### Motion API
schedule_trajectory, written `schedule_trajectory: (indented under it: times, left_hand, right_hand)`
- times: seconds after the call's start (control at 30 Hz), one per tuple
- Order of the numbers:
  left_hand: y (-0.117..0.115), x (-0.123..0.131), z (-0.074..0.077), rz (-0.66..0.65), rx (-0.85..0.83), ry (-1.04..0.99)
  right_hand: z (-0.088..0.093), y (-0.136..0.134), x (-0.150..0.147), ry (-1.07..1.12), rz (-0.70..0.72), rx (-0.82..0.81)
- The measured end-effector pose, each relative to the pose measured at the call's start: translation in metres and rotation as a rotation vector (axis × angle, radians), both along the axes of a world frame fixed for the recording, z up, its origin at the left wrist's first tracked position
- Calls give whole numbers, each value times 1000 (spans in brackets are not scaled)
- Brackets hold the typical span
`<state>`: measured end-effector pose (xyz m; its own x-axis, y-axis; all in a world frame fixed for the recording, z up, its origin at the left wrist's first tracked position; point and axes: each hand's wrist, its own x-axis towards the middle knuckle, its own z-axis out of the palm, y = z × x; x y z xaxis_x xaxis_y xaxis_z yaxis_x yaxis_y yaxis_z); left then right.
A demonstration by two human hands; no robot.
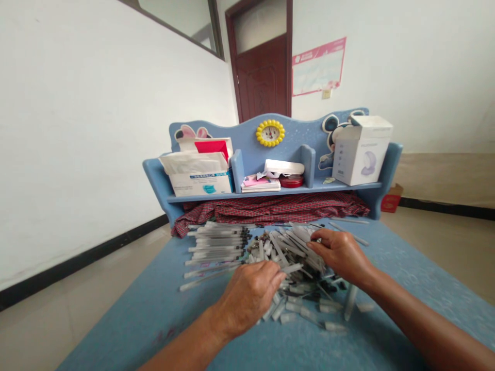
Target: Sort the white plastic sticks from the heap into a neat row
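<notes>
A loose heap of clear plastic pen barrels and small dark parts (297, 257) lies on the blue desk (154, 309). My left hand (251, 293) rests on the near side of the heap with its fingers curled and pinched round a clear barrel. My right hand (340, 252) lies on the heap's right side, fingers bent down into the barrels. To the left sits a tidy row of assembled pens (216, 245), laid side by side with dark tips pointing right.
A blue shelf unit (270, 193) stands at the desk's back, holding a mask box (201, 180), papers, a red tin, a white carton (359, 152) and a yellow clock (270, 133). Red checked cloth (270, 208) lies beneath it. A brown door stands behind.
</notes>
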<state>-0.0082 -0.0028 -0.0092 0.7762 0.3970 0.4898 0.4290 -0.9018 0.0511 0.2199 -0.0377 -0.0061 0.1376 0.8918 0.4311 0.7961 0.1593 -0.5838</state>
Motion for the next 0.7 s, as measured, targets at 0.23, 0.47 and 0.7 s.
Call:
schedule_trajectory:
  times: [0.23, 0.47, 0.7]
  left_hand:
    - [-1, 2, 3, 1, 5, 21]
    - [0, 0, 1, 18, 7, 52]
    - [-2, 1, 3, 22, 28, 47]
  right_hand:
    - [-2, -1, -6, -52, 122, -42]
    - [-1, -3, -3, -147, 71, -104]
    - [6, -11, -10, -37, 222, -70]
